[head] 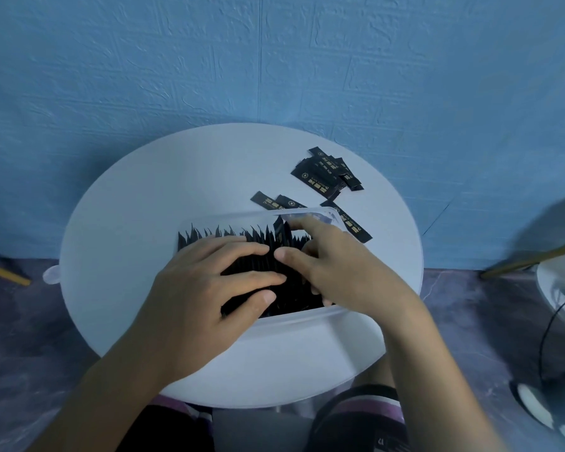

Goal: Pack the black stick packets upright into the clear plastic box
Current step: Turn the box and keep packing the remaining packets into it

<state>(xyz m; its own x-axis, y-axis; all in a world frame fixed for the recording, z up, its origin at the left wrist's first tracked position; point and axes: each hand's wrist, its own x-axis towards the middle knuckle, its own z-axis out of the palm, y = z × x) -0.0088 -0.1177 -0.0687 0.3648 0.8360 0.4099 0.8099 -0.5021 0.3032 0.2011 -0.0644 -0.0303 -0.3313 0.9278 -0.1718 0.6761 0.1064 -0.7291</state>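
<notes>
Packets (206, 234) stand in the box (294, 318) on the table (128, 223) (roughly at its middle); loose packets (327, 171) lie behind, rightward.

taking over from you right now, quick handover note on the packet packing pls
Left hand: flat, with straight fingers pressing on the packed packets in the clear plastic box.
Right hand: fingers down among the packets at the box's right end. I cannot tell whether it pinches one.
Done: most of the box is filled with upright packets.
Left: a loose pile on the white table behind the box, plus a few flat packets by its far side, all still to be stood in.
</notes>
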